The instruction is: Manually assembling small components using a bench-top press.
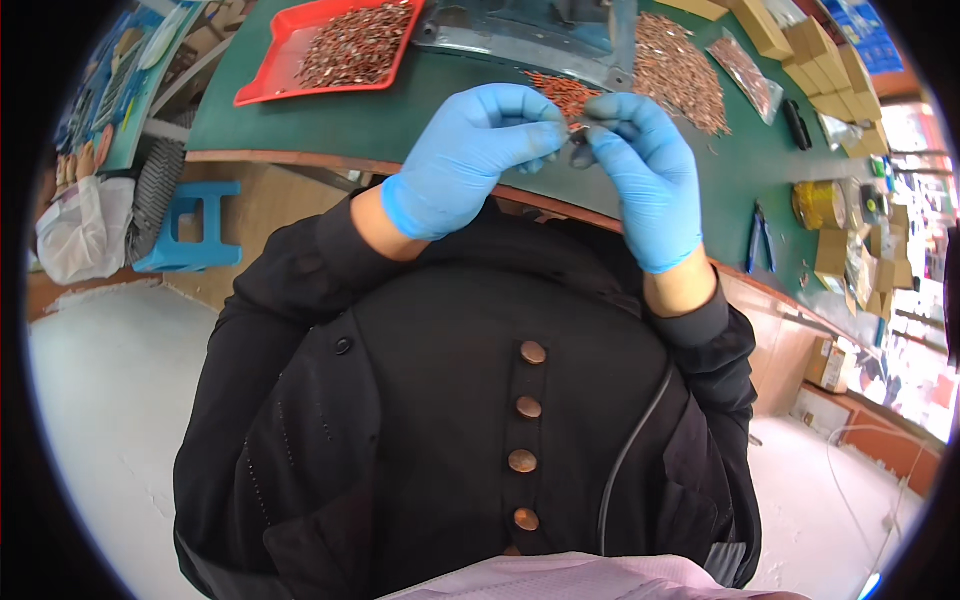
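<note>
Both hands wear blue gloves and meet over the near edge of a green-topped table [330, 125]. My left hand [470, 155] and my right hand [640, 170] pinch one small dark and copper-coloured part [578, 130] between their fingertips. Just beyond the fingers lies a small heap of copper-coloured parts [560, 92]. A larger heap of the same parts [680, 70] spreads to the right of it. My black buttoned garment fills the lower middle of the view.
A red tray [270, 85] of copper parts sits at the table's far left. Cardboard boxes [820, 70], a clear bag of parts [745, 70], a yellow tape roll [818, 203] and blue-handled pliers [758, 238] lie at right. A blue stool [195, 225] stands on the floor at left.
</note>
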